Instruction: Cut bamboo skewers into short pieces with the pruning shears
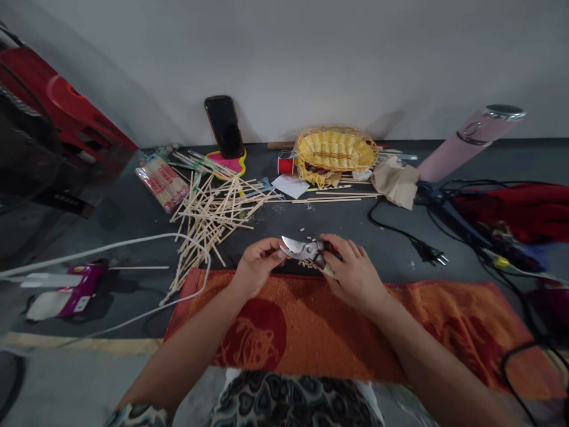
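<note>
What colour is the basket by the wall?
The basket is yellow; the head view shows it best.

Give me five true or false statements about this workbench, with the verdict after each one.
1. The right hand holds the shears. True.
2. The phone is left of the basket. True.
3. The phone lies flat. False: it stands tilted.
4. The left hand is near the shears' blade. True.
5. The basket is red. False: it is yellow.
</note>
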The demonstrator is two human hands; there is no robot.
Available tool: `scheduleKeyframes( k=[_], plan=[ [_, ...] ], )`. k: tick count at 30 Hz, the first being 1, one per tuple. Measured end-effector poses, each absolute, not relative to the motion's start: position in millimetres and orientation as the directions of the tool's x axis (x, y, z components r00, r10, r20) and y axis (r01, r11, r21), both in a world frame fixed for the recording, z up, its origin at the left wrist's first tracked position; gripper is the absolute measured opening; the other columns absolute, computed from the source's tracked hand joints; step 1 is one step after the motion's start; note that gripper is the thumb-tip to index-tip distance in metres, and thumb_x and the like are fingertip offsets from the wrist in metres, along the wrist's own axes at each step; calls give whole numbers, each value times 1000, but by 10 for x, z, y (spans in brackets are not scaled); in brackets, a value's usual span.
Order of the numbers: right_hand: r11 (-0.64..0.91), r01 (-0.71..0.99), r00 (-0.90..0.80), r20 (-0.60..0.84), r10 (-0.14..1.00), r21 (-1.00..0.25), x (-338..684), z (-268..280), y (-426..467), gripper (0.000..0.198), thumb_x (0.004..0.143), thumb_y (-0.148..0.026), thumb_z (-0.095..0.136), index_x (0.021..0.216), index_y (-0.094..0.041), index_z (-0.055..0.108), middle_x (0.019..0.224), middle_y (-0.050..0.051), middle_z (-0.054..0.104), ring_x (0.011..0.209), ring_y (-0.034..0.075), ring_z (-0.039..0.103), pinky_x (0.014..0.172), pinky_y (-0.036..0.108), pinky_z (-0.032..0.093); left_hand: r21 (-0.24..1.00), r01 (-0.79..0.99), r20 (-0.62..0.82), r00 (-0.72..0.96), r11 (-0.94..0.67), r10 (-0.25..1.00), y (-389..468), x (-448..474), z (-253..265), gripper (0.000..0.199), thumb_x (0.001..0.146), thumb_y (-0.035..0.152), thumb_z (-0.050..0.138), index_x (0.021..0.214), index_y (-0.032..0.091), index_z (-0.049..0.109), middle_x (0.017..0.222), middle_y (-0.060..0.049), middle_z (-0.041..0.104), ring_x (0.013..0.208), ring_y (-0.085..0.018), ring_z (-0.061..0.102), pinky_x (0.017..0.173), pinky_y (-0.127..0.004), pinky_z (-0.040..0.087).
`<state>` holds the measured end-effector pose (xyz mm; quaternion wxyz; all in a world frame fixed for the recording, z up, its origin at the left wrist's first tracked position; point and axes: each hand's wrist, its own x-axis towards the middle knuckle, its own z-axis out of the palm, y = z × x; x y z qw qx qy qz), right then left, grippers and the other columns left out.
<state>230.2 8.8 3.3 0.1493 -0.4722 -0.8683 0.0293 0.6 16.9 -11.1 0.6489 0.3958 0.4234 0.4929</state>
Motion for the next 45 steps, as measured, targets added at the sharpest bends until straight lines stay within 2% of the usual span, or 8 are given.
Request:
scheduleKeyframes(
  k=[12, 23, 33, 37, 42, 45],
  plan=[
    [555, 807, -514, 223, 829, -203, 2306, 40, 89, 21, 85, -21, 53, 105, -20, 60, 138, 10, 44, 111, 28, 47, 86, 43, 41, 918, -344, -140, 178, 195, 974, 170, 8, -106, 13, 76, 27, 73, 82, 15, 70, 72, -2, 64, 63, -9, 51, 62, -21, 39],
    [563, 807, -530, 201, 824, -179, 2315, 44, 96, 20, 88, -21, 50, 105, -21, 61, 136, 9, 46, 105, 27, 50, 83, 42, 44, 939, -293, -142, 149, 181, 978, 163, 14, -81, 16, 74, 29, 74, 81, 15, 70, 71, -2, 64, 63, -10, 51, 61, -22, 38],
    [579, 762, -537, 216, 815, -289, 2326, -30, 103, 16, 91, -20, 45, 100, -19, 59, 133, 12, 47, 110, 24, 54, 93, 40, 50, 929, -309, -165, 143, 203, 976, 156, 12, -105, 17, 73, 29, 75, 78, 15, 68, 74, -3, 67, 64, -11, 54, 64, -24, 41],
    [536, 775, -478, 244, 844, -335, 2351, -43, 130, 14, 87, -21, 52, 99, -19, 59, 132, 12, 48, 116, 26, 52, 97, 43, 48, 897, -373, -184, 175, 238, 967, 161, 13, -81, 16, 74, 27, 74, 82, 14, 68, 75, -4, 68, 63, -10, 53, 64, -24, 41],
    [513, 752, -420, 298, 857, -414, 2388, -126, 162, 9, 86, -24, 55, 91, -20, 61, 130, 12, 52, 115, 24, 55, 95, 40, 50, 854, -436, -212, 206, 283, 955, 163, 27, -46, 20, 74, 29, 75, 83, 13, 68, 73, -4, 65, 61, -9, 51, 62, -24, 41],
    [487, 756, -385, 305, 871, -437, 2395, -145, 161, 14, 88, -29, 55, 97, -21, 61, 127, 11, 56, 117, 24, 55, 94, 39, 51, 838, -457, -217, 222, 298, 950, 164, 31, -38, 21, 75, 30, 75, 84, 13, 66, 72, -3, 65, 60, -9, 50, 62, -24, 41]
  ],
)
